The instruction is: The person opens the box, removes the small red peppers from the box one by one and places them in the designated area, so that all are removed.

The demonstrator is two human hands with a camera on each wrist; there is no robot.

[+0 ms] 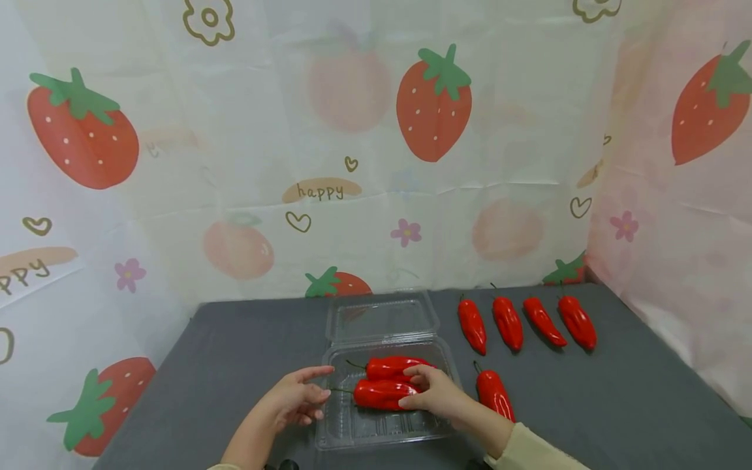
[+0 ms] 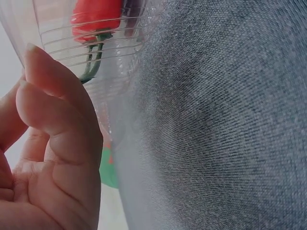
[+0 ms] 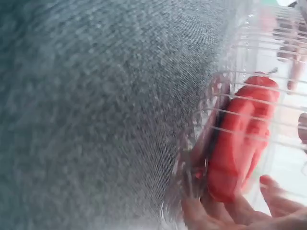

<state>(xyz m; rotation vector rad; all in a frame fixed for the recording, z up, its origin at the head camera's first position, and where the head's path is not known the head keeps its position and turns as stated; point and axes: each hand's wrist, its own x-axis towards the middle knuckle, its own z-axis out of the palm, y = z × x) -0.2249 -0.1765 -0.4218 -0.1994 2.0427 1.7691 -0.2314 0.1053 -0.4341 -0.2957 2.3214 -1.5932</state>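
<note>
A clear plastic clamshell box (image 1: 346,427) lies with its lid (image 1: 382,318) folded back. Inside it two glossy red peppers lie side by side, stems to the left: the back pepper (image 1: 384,367) and the front pepper (image 1: 378,394), also seen through the box wall in the right wrist view as a red pepper (image 3: 240,139). My right hand (image 1: 437,395) holds the tip end of the front pepper between thumb and fingers. At the box's left side, my left hand (image 1: 296,398) has its fingers loosely bent with nothing in them, close to the front pepper's stem (image 2: 93,60).
Several more red peppers stand in a row at the back right of the grey table (image 1: 247,346), among them the leftmost pepper (image 1: 472,325). Another red pepper (image 1: 495,391) lies just right of the box, near my right forearm. A strawberry-print curtain (image 1: 264,150) surrounds the table.
</note>
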